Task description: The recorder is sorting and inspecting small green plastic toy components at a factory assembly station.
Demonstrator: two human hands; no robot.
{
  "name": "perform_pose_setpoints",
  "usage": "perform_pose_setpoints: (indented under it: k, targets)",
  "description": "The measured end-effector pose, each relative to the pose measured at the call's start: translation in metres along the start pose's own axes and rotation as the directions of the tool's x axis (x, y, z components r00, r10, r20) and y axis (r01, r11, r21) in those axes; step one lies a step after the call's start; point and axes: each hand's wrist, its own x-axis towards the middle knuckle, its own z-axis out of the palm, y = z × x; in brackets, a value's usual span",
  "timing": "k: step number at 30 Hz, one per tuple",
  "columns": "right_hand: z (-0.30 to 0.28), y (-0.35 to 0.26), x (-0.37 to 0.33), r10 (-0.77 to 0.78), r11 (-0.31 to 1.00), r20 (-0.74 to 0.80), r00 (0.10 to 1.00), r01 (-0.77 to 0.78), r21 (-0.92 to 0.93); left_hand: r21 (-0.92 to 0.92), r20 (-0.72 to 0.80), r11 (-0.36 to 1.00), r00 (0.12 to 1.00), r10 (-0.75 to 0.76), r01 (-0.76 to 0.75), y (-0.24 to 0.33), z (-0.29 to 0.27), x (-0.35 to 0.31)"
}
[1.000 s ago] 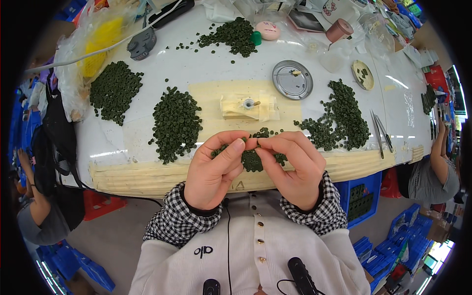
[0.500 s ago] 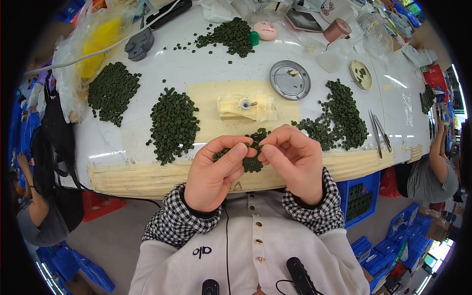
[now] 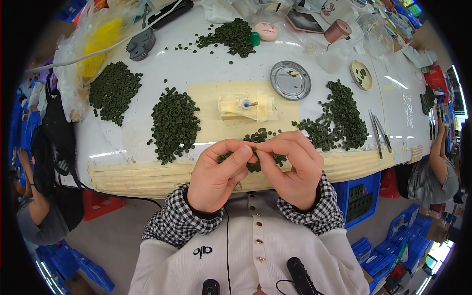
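Note:
My left hand (image 3: 220, 172) and my right hand (image 3: 293, 167) meet fingertip to fingertip above the table's near edge. Both are closed in a pinch around a small dark green piece (image 3: 254, 152), mostly hidden by the fingers. Under and just beyond them lies a small pile of dark green round parts (image 3: 260, 135), partly covered by my hands. Farther out, a small block wrapped in yellowish tape (image 3: 231, 109) stands on a taped patch, with a metal ring and a short pin on top.
Larger piles of green parts lie left (image 3: 173, 125), far left (image 3: 114, 91), right (image 3: 341, 118) and at the back (image 3: 231, 37). A round metal lid (image 3: 290, 80), tweezers (image 3: 376, 132), a shallow dish (image 3: 361, 75) and a grey clip-like tool (image 3: 141, 45) surround the work area. A blue crate (image 3: 361, 199) stands below the right edge.
My right hand has moved slightly left and down, so its fingertips now touch those of my left hand. The left hand has shifted only a little.

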Motion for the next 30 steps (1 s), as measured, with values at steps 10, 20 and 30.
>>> perform_pose_setpoints:
  k: [10,20,30]
  targets:
    - [0.006,0.010,-0.004,-0.302,0.939,-0.006,0.953,0.296,-0.178,-0.075,-0.009,0.997,1.000,-0.028,0.028,0.000,0.001,0.000]
    - [-0.010,0.001,0.002,-0.041,0.995,0.102,0.994,0.031,0.097,-0.023,0.119,0.991,0.984,-0.130,0.133,0.005,-0.001,-0.001]
    - [-0.011,0.005,-0.001,-0.190,0.979,0.108,0.976,0.197,-0.059,0.252,0.047,0.967,0.998,-0.041,0.028,0.012,0.005,-0.006]
